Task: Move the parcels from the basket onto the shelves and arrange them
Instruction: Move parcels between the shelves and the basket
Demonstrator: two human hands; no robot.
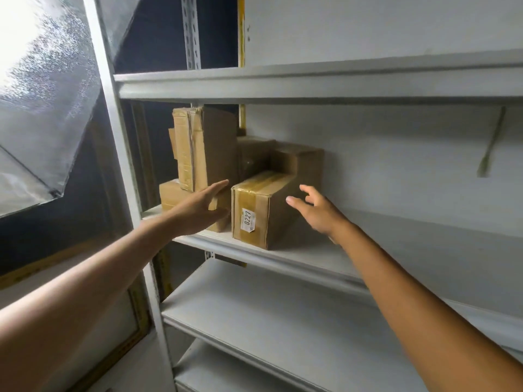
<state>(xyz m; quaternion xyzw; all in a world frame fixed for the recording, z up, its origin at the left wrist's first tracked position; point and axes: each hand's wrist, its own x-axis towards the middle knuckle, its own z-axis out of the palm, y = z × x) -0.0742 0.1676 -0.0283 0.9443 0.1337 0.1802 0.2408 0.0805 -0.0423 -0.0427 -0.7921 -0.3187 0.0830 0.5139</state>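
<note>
Several brown cardboard parcels stand at the left end of a white metal shelf [297, 258]. A long taped box with a "0227" label [263, 210] lies nearest the front. A tall taped box [203, 148] stands upright on a low box [172, 196] to its left, and more boxes [300, 162] sit behind. My left hand [203, 205] reaches in with straight fingers at the gap between the low box and the labelled box, fingertips by the tall box's lower corner. My right hand [317, 210] hovers with spread fingers beside the labelled box's right side, holding nothing. No basket is in view.
An upper shelf [311, 83] runs just above the parcels. Two lower shelves [268, 321] lie below. The rack's left upright [124, 176] stands by a silvery reflective panel [48, 108]. A white wall backs the rack on the right.
</note>
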